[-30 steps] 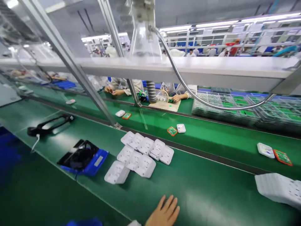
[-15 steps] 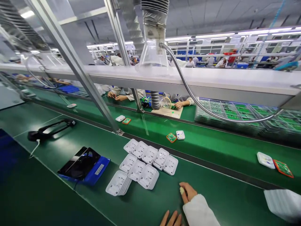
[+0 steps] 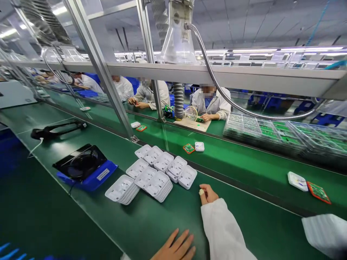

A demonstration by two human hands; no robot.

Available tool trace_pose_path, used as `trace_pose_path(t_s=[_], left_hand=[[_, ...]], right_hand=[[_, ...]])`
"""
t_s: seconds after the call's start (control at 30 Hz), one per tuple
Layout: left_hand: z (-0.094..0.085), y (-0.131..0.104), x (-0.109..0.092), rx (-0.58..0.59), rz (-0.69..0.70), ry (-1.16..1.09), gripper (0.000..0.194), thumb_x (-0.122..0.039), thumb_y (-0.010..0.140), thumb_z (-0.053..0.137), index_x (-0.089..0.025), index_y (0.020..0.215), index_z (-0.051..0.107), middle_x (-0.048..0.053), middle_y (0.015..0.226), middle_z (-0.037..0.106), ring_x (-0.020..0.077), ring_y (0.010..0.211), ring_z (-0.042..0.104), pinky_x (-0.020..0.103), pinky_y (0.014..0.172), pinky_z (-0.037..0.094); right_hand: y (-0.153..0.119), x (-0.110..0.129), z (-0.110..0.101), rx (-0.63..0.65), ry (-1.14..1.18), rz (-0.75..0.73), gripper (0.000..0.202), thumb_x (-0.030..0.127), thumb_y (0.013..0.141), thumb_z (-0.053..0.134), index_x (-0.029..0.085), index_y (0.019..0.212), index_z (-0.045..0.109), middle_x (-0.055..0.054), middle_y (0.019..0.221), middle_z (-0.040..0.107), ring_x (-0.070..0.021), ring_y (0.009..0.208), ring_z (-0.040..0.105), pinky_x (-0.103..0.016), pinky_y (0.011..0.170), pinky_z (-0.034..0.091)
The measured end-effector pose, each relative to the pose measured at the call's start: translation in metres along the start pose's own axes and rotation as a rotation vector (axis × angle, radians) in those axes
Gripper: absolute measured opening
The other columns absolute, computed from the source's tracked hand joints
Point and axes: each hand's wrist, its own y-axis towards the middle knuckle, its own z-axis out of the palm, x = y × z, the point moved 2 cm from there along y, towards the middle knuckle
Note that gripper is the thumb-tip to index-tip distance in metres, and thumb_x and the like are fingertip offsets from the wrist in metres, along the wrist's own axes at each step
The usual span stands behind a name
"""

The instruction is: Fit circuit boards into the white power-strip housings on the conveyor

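My left hand (image 3: pixel 176 247) lies palm down at the bottom of the view, fingers stretched and slightly spread on the green bench, holding nothing. My right hand (image 3: pixel 208 194), in a white sleeve, rests on the bench with its fingers curled in; a pale yellow cover is on its thumb. Nothing shows in its grip. Just left of it stand several stacks of white plastic housings (image 3: pixel 187 177), side by side in rows. Another stack of white housings (image 3: pixel 120 189) is at their near left end.
On the green belt (image 3: pixel 233 160) beyond lie white housings paired with orange-edged circuit boards (image 3: pixel 318 192). A blue-based fan (image 3: pixel 84 168) and a black device (image 3: pixel 58 129) stand left. Opposite, co-workers sit near clear trays of boards (image 3: pixel 271 131). A metal post (image 3: pixel 101 68) rises at the belt's edge.
The view has tilted and shifted, bringing more of the co-workers into sight. More of my left hand shows, lying flat. The fingers of my right hand look more curled. The stacks look unchanged.
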Motion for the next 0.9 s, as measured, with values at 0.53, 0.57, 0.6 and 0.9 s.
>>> trace_pose_path(t_s=[0.53,0.57,0.6,0.9], left_hand=[[-0.015,-0.004,-0.023,0.1,-0.17,-0.421,0.054,-0.043,0.089,0.038,-0.02,0.137,0.031,0.011,0.143,0.033,0.0283,0.133,0.026,0.051,0.107,0.019],[-0.016,0.002,-0.025,0.07,-0.212,-0.461,0.05,-0.042,0.089,0.039,-0.02,0.134,0.035,0.011,0.141,0.037,0.0279,0.131,0.029,0.051,0.107,0.021],[-0.017,0.01,-0.029,0.027,-0.268,-0.517,0.047,-0.041,0.089,0.038,-0.019,0.131,0.039,0.011,0.137,0.042,0.027,0.128,0.034,0.05,0.106,0.023],[-0.017,0.12,-0.106,-0.359,-0.705,-1.092,0.05,-0.021,0.072,0.056,-0.016,0.119,0.04,0.012,0.115,0.048,0.0218,0.103,0.048,0.036,0.09,0.04]], right_hand=[[-0.064,-0.019,-0.035,-0.142,0.097,0.067,0.038,0.038,0.072,0.045,0.018,0.103,0.054,0.001,0.07,0.059,-0.0097,0.049,0.048,-0.024,0.053,0.045],[-0.066,-0.021,-0.036,-0.162,0.114,0.075,0.039,0.037,0.072,0.045,0.017,0.104,0.053,0.0,0.071,0.059,-0.0097,0.049,0.048,-0.024,0.053,0.046],[-0.067,-0.023,-0.036,-0.185,0.134,0.085,0.039,0.037,0.072,0.044,0.016,0.105,0.052,0.0,0.072,0.059,-0.0098,0.05,0.049,-0.025,0.054,0.046],[-0.041,-0.049,-0.071,-0.438,0.205,0.303,0.041,0.036,0.07,0.049,0.016,0.107,0.048,-0.008,0.098,0.061,-0.0152,0.082,0.06,-0.027,0.076,0.048]])
